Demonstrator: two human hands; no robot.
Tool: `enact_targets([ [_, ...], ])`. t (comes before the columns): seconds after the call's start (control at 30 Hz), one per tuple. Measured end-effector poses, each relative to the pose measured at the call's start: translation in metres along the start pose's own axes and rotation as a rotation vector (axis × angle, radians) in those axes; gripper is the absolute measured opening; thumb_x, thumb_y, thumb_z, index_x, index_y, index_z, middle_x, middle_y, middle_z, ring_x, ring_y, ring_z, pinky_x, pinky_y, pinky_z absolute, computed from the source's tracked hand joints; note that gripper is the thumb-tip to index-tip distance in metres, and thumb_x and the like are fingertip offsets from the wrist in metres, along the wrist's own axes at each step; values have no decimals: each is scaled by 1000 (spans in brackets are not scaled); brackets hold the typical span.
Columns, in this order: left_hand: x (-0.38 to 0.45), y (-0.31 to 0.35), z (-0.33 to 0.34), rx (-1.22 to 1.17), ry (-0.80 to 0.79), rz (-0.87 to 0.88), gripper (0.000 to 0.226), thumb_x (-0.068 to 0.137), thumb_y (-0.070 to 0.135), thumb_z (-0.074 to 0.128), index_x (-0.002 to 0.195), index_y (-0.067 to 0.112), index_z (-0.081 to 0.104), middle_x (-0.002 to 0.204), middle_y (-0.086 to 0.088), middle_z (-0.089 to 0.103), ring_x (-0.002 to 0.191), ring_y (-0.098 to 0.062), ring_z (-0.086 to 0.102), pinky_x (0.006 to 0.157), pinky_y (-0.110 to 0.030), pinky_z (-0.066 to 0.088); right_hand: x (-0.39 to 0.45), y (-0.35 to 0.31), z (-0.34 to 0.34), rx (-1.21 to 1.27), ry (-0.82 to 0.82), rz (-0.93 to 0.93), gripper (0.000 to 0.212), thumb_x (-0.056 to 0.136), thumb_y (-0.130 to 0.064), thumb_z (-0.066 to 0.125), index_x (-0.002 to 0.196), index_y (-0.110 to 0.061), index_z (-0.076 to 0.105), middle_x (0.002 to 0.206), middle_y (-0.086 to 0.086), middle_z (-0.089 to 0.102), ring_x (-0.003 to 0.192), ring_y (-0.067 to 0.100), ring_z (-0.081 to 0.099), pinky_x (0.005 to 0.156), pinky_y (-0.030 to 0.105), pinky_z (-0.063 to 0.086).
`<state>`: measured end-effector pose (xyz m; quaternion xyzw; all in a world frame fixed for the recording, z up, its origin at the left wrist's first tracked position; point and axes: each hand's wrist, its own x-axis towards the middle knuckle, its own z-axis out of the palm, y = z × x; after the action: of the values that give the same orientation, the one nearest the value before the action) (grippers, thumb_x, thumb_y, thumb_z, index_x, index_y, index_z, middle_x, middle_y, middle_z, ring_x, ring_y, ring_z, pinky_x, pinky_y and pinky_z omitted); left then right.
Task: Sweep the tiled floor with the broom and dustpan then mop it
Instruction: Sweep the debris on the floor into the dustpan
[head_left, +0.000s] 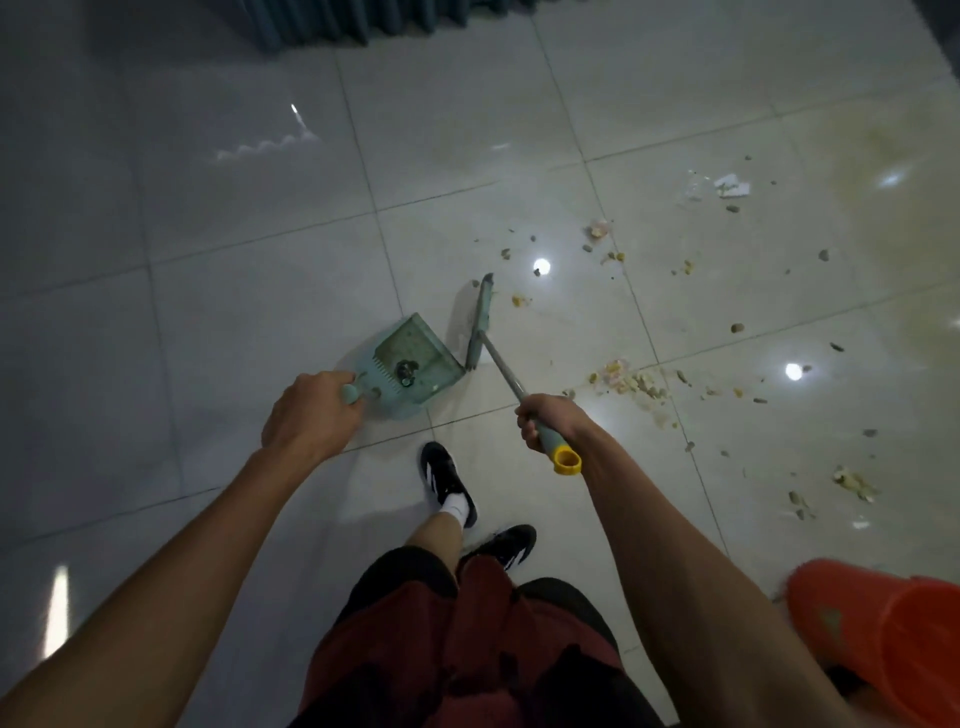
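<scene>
My left hand (309, 413) grips the top of the handle of a pale green dustpan (415, 358), which stands on the glossy tiled floor (234, 291) in front of me. My right hand (550, 421) grips the green and yellow grip of a broom (480, 319). Its metal pole slants down to the narrow green head, which rests on the floor just right of the dustpan's mouth. Crumbs and bits of debris (634, 384) lie scattered over the tiles to the right of the broom.
An orange bucket (893, 634) stands at the lower right, close to my right arm. My feet in black shoes (447, 480) are just behind the dustpan. A dark curtain (363, 21) hangs at the far edge. A yellowish stain (857, 208) covers the tiles at the right.
</scene>
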<state>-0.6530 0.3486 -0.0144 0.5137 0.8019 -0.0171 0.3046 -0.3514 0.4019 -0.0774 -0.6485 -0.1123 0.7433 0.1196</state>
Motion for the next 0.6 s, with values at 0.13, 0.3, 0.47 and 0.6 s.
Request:
enact_targets([
  [0.13,18,-34,-17,-15,-16,-75,13,88,27,59,80,25,69,80,-5,68,73,-30,66,61,-31,52,19,-23,42,-89,-18,25,12,89,3,51,78,-1,50,64,11,46,39,13,40,37,19,38],
  [0.3,41,-62,-29,-49,-46,-127,12,88,30,61,85,24,71,87,-6,70,78,-29,67,63,-29,48,46,-47,97,-142,-85,53,15,91,2,51,77,-3,48,62,10,45,39,12,41,37,20,39],
  [0.47,52,-70,-34,-13,-63,-157,27,83,34,60,105,31,75,101,-7,72,82,-30,66,66,-28,46,66,-56,130,-84,-105,83,7,91,4,49,85,1,50,72,15,52,43,13,42,41,20,40],
  [0.6,58,-71,-33,-8,-78,-177,27,87,32,58,109,31,73,107,-9,71,90,-34,68,68,-30,49,75,-60,132,-108,-108,81,3,94,4,48,91,4,50,84,22,59,45,13,45,43,22,45],
])
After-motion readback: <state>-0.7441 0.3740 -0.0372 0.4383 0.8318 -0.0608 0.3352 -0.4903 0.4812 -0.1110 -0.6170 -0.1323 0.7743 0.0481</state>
